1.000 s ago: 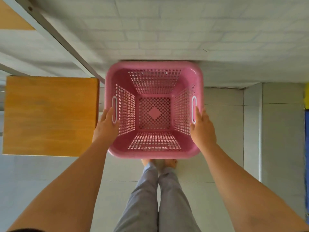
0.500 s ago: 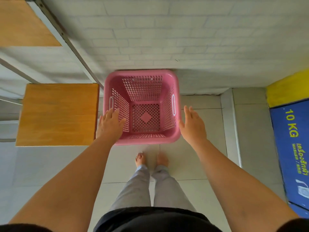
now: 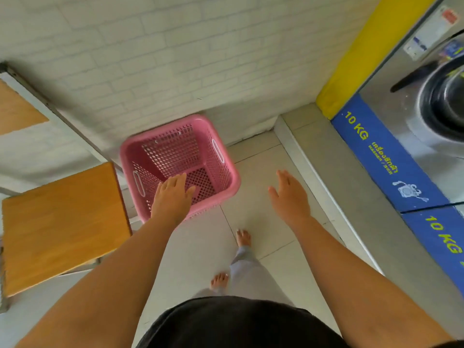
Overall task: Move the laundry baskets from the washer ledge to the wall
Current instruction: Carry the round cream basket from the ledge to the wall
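Observation:
An empty pink laundry basket [image 3: 211, 136] with lattice sides and white handle slots stands on the tiled floor against the white brick wall [image 3: 175, 59]. My left hand [image 3: 172, 197] hovers over the basket's near rim, fingers spread, holding nothing. My right hand [image 3: 288, 194] is open above the floor tiles to the right of the basket, apart from it. No other basket is in view.
A wooden stool top [image 3: 60, 222] sits close to the left of the basket. A grey raised ledge [image 3: 346, 187] runs along the right, below blue-fronted washers [image 3: 381, 151] marked 10 KG. My bare feet [image 3: 243, 237] stand on the floor tiles behind the basket.
Both hands let go of the basket, which now rests by the wall. My view has swung right, bringing the washers into sight, and my right hand has drifted away from the basket.

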A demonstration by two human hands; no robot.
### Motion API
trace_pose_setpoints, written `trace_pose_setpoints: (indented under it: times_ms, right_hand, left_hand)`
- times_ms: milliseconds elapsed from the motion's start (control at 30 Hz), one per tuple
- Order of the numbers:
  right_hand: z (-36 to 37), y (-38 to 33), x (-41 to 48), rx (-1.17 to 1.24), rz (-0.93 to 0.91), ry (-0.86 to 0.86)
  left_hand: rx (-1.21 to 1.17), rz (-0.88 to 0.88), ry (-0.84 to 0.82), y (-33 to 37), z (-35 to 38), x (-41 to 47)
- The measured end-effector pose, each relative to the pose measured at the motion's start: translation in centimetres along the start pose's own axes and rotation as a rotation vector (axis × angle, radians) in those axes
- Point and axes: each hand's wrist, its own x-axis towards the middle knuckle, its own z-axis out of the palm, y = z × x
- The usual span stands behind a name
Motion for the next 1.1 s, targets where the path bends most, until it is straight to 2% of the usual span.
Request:
trace_pose_setpoints:
  times_ms: [200, 533, 633, 1100]
  right_hand:
    - [-0.2, 6.4, -8.9, 0.109, 0.24, 0.076]
    - [0.0, 19.0, -24.5, 0.263, 0.65, 0.291]
    - [0.9, 22.8, -30.1, 0.298, 0.754, 0.336]
    - [4.4, 40.4, -55.5, 0.432, 1.095, 0.526]
  left_hand:
    - [0.072, 0.287, -0.067, 6.4, 1.6, -2.4]
    - [0.187, 0.71, -0.178, 21.7, 7.1, -8.9]
    - [0.231, 0.833, -0.202, 26.0, 9.9, -12.5]
    - [0.326, 1.169, -0.332, 44.1, 24.4, -36.5]
